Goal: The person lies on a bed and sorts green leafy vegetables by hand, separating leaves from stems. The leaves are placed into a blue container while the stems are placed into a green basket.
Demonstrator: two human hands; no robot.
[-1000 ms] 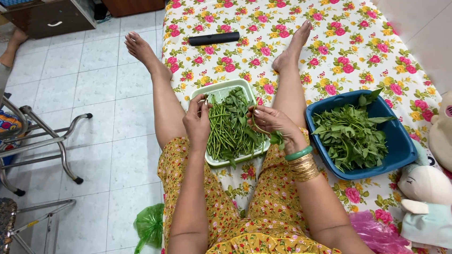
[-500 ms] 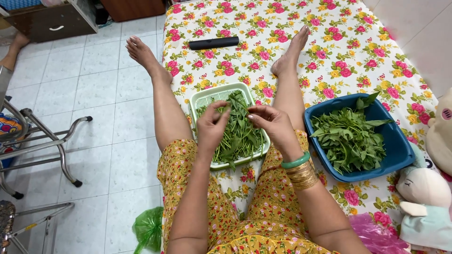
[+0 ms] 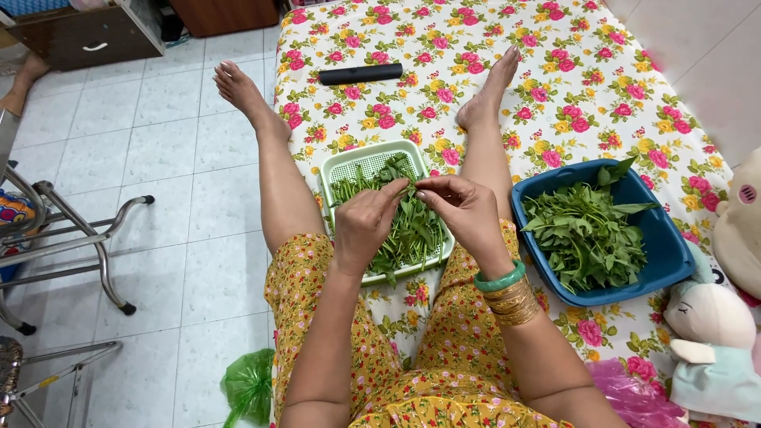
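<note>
A light green perforated basket (image 3: 355,165) lies on the flowered mat between my legs, filled with green stems and leaves (image 3: 412,234). Above it my left hand (image 3: 366,223) and my right hand (image 3: 464,211) meet, both pinching one green stem (image 3: 406,188) held between their fingertips. My right wrist carries a green bangle and several gold ones. To the right, a blue tub (image 3: 663,242) holds a heap of leafy greens (image 3: 583,231).
A black remote control (image 3: 361,74) lies on the mat ahead. Stuffed toys (image 3: 717,333) sit at the right edge, a pink plastic bag (image 3: 630,392) beside them. A green bag (image 3: 250,386) lies on the tiled floor, and metal chair legs (image 3: 75,238) stand at left.
Both hands rose from the basket and came together over it, now pinching one stem between them. The view has drawn closer.
</note>
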